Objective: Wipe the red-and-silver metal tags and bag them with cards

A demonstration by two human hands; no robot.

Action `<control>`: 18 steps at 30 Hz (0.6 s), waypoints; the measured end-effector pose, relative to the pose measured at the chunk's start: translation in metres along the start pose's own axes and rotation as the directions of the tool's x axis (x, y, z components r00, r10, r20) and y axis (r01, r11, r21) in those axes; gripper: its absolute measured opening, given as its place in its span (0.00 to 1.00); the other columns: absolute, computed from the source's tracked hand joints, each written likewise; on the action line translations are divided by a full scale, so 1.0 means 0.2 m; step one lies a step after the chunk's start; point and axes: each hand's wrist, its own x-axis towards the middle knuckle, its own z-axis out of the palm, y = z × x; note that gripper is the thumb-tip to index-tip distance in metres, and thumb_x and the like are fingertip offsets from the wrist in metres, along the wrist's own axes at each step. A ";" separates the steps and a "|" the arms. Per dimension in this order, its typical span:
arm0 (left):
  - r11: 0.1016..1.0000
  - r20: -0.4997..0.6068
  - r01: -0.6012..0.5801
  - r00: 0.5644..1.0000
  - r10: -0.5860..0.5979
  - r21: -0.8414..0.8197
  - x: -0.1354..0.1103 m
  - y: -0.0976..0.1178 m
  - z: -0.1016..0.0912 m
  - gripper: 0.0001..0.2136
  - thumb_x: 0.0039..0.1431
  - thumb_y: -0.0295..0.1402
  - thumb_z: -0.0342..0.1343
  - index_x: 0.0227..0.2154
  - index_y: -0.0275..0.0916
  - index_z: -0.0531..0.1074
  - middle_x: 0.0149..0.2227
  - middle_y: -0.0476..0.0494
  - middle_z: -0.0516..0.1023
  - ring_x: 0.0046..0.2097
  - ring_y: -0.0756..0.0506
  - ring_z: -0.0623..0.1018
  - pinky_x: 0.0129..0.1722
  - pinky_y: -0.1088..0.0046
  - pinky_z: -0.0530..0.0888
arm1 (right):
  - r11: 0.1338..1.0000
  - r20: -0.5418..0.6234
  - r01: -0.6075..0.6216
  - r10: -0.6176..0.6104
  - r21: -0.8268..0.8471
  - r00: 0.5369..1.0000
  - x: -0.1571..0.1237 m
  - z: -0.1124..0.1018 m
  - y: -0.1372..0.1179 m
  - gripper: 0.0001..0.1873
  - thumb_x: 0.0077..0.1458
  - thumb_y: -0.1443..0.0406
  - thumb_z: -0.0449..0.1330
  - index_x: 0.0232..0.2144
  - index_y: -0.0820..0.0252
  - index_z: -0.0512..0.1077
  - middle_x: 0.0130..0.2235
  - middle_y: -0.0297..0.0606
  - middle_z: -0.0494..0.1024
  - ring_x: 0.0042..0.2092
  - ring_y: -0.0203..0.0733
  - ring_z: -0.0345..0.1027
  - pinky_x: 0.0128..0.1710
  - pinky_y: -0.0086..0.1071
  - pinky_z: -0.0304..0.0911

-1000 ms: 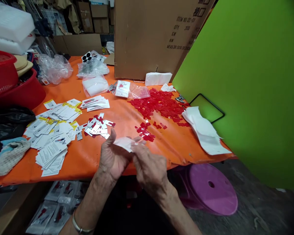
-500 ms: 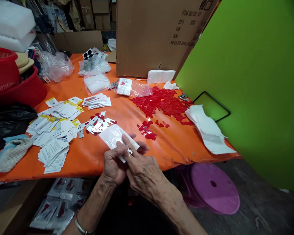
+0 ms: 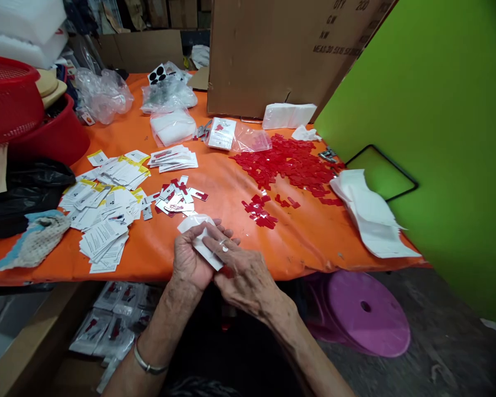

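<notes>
A small white plastic bag (image 3: 206, 249) lies across the palm of my left hand (image 3: 190, 256), whose thumb presses on it from the left. My right hand (image 3: 243, 270), a ring on one finger, grips the bag's right side, with its fingers over the surface. What the bag holds, if anything, I cannot make out. Just beyond the hands sits a loose pile of red and silvery flat pieces (image 3: 177, 197). Right of that lies a small cluster of red pieces (image 3: 261, 212), in front of a large heap of red plastic pieces (image 3: 289, 162).
Printed cards (image 3: 107, 212) spread over the left of the orange table (image 3: 215, 179). A cardboard box (image 3: 273, 55) stands at the back; a green panel (image 3: 438, 110) borders the right. White sheets (image 3: 367, 215) overhang the right edge, near a purple stool (image 3: 367, 314). Packed bags (image 3: 111, 314) lie below.
The white bag has turned and narrowed between my hands, now folded or curled in the left palm. My right fingers have slid along it. The whole view has shifted slightly.
</notes>
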 end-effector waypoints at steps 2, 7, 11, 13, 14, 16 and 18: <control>1.000 0.016 0.016 1.000 -0.016 -0.007 0.00 0.02 0.00 0.12 0.50 0.33 0.50 0.28 0.28 0.73 0.22 0.38 0.74 0.27 0.43 0.76 0.38 0.54 0.75 | 0.997 -0.010 0.032 -0.031 0.069 0.999 0.01 0.01 0.00 0.33 0.45 0.73 0.50 0.57 0.63 0.60 0.63 0.47 0.55 0.56 0.47 0.61 0.50 0.39 0.63; 0.998 -0.042 -0.060 0.997 0.060 0.006 -0.01 0.05 0.00 0.07 0.49 0.27 0.51 0.26 0.29 0.72 0.22 0.41 0.75 0.22 0.47 0.74 0.37 0.58 0.75 | 0.997 0.124 0.026 -0.034 0.066 0.992 0.02 -0.01 -0.03 0.40 0.43 0.73 0.52 0.61 0.52 0.53 0.64 0.43 0.51 0.59 0.51 0.57 0.50 0.45 0.63; 0.998 -0.016 -0.071 0.997 0.071 0.003 -0.01 0.08 -0.02 0.09 0.52 0.28 0.50 0.29 0.27 0.73 0.29 0.36 0.78 0.25 0.46 0.76 0.38 0.56 0.75 | 0.996 0.157 0.050 -0.061 0.075 0.986 0.05 -0.04 -0.04 0.41 0.44 0.74 0.52 0.61 0.47 0.52 0.65 0.37 0.49 0.62 0.49 0.51 0.53 0.47 0.59; 0.996 0.010 -0.076 0.997 0.076 -0.045 -0.01 0.09 -0.04 0.09 0.53 0.28 0.50 0.30 0.28 0.73 0.29 0.35 0.78 0.29 0.44 0.77 0.39 0.56 0.74 | 0.991 0.143 0.078 -0.093 0.107 0.985 0.07 -0.03 -0.05 0.42 0.44 0.74 0.53 0.61 0.48 0.52 0.65 0.36 0.48 0.62 0.48 0.49 0.55 0.44 0.58; 0.995 0.021 -0.078 0.997 0.080 -0.065 -0.01 0.10 -0.04 0.09 0.53 0.28 0.50 0.29 0.28 0.73 0.29 0.35 0.78 0.31 0.43 0.78 0.40 0.56 0.74 | 0.990 0.143 0.087 -0.103 0.111 0.984 0.08 -0.02 -0.05 0.41 0.44 0.74 0.54 0.61 0.48 0.53 0.65 0.36 0.48 0.62 0.47 0.50 0.56 0.43 0.57; 0.992 -0.001 -0.093 0.996 0.093 -0.081 -0.02 0.10 -0.06 0.08 0.53 0.27 0.50 0.28 0.28 0.73 0.25 0.38 0.76 0.29 0.43 0.77 0.38 0.58 0.74 | 0.994 0.160 0.078 -0.089 0.073 0.983 0.09 0.01 -0.07 0.40 0.45 0.74 0.53 0.61 0.49 0.53 0.65 0.38 0.50 0.61 0.49 0.53 0.55 0.43 0.59; 0.990 -0.091 -0.125 0.989 0.119 -0.064 -0.02 0.10 -0.07 0.07 0.52 0.26 0.51 0.24 0.28 0.72 0.18 0.43 0.72 0.23 0.47 0.74 0.35 0.61 0.75 | 0.998 0.200 0.062 -0.064 0.016 0.978 0.11 0.03 -0.09 0.39 0.46 0.75 0.51 0.61 0.51 0.54 0.63 0.42 0.55 0.59 0.51 0.55 0.51 0.45 0.62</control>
